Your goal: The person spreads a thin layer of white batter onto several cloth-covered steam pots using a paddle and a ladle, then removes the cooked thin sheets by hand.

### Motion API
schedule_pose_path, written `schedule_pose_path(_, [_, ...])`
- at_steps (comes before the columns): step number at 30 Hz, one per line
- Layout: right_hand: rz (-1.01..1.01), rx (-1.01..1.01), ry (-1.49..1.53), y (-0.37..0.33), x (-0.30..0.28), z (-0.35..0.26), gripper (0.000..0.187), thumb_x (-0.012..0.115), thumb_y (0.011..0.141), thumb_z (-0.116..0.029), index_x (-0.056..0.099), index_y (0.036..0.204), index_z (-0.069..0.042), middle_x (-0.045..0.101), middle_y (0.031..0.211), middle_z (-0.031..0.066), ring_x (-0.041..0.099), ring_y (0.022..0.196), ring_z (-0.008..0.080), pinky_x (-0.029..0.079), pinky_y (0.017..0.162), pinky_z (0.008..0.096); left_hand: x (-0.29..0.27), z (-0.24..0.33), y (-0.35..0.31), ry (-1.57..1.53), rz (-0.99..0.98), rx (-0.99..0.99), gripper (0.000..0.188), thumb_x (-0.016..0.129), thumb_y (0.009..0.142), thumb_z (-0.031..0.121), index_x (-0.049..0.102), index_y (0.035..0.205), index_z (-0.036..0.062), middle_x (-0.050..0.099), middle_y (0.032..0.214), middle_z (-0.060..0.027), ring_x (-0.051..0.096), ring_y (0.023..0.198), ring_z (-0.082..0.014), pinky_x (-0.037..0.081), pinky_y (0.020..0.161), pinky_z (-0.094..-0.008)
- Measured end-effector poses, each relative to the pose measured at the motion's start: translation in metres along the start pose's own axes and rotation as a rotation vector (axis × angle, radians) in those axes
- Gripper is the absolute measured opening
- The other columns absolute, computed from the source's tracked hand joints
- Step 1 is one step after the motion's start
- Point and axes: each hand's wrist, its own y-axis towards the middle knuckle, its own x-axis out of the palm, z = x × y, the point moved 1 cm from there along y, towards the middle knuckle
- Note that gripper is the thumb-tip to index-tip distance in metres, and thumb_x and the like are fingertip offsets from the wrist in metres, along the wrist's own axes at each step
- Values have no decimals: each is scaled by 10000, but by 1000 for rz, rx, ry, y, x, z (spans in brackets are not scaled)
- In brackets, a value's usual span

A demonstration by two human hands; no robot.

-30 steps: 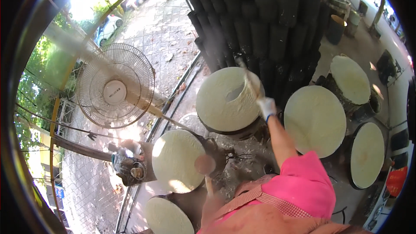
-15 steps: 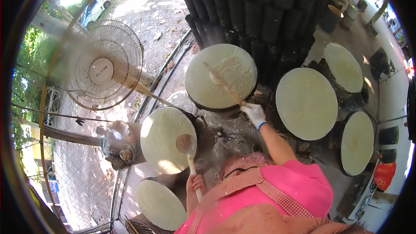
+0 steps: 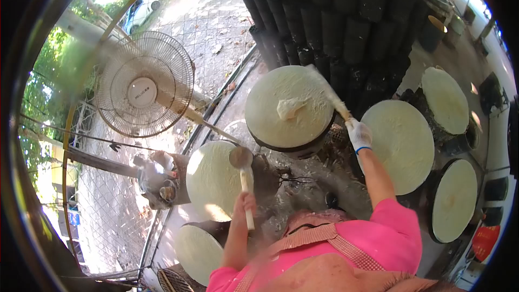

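Observation:
My left hand (image 3: 246, 204) is closed round the pale handle of a ladle (image 3: 241, 157), whose round brown bowl is over the right edge of the left round griddle (image 3: 211, 184). A thin pale sheet covers that griddle. In a white glove with a blue cuff, my right hand (image 3: 359, 132) grips a flat wooden scraper (image 3: 327, 91). The scraper slants up and left along the right edge of the upper middle griddle (image 3: 265, 121). A soft whitish lump of batter or dough (image 3: 291, 108) lies on that griddle's pale layer.
More coated round griddles stand around me: one on the right (image 3: 403, 146), one lower right (image 3: 455, 200), one far right (image 3: 445, 100), one lower left (image 3: 199, 253). A caged fan (image 3: 145, 89) is at upper left. Dark cylinders (image 3: 335, 21) are stacked behind the upper griddle.
My right hand has moved right with the scraper, which was across the upper griddle and is now at its right edge. The lump shows more fully. The ladle stays over the left griddle.

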Motion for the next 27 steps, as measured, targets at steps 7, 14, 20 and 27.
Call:
schedule_pose_path(7, [-69, -144, -173, -54, -21, -29, 271, 592, 887, -411, 706, 964, -177, 655, 775, 170, 632, 706, 390, 499, 631, 506, 70, 26, 111, 217, -59, 131, 260, 530, 952, 176, 436, 718, 114, 332, 606, 41, 354, 499, -86, 315, 422, -245])
schedule_pose_path(14, [-150, -227, -283, -142, 10, -52, 254, 570, 891, -406, 705, 973, -208, 649, 735, 158, 638, 646, 376, 503, 578, 517, 104, -44, 187, 717, 288, 448, 336, 506, 939, 187, 332, 654, 147, 299, 512, 42, 316, 395, -78, 269, 342, -216])
schedule_pose_path(20, [112, -409, -142, -181, -29, -75, 147, 736, 777, -288, 725, 829, -151, 628, 677, 81, 595, 563, 282, 471, 543, 395, 55, -44, 77, 615, -75, 161, 428, 517, 973, 349, 328, 648, 144, 292, 499, 38, 323, 382, -87, 276, 347, -240])
schedule_pose_path(27, [201, -568, -113, -234, -27, -76, 384, 791, 733, -229, 673, 1065, -78, 662, 773, 90, 615, 613, 256, 463, 541, 365, 29, -72, 13, -58, -40, -222, 300, 446, 1013, 313, 502, 1001, 19, 321, 588, 9, 348, 444, -93, 332, 389, -249])
